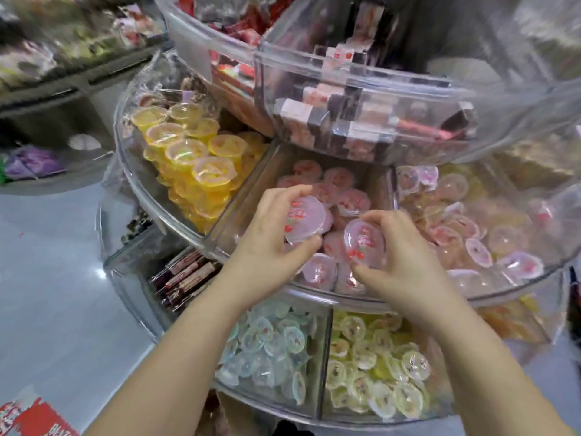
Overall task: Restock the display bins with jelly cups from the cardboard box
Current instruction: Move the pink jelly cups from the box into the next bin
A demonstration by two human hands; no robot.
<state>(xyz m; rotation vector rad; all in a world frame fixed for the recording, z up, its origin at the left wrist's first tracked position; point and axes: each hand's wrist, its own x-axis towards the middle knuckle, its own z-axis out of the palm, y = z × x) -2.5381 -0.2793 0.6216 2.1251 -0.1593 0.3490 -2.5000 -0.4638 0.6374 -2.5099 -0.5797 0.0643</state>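
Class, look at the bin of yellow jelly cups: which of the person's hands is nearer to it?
Left. The left hand, holding a pink cup, is just right of the yellow bin; the right hand, holding another pink cup, is farther right.

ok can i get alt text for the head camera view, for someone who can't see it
A person's left hand and right hand each hold a pink jelly cup over the pink-cup compartment of a clear tiered display bin. Yellow jelly cups fill the compartment to its left, and blue jelly cups and pale yellow ones sit in the tier below.
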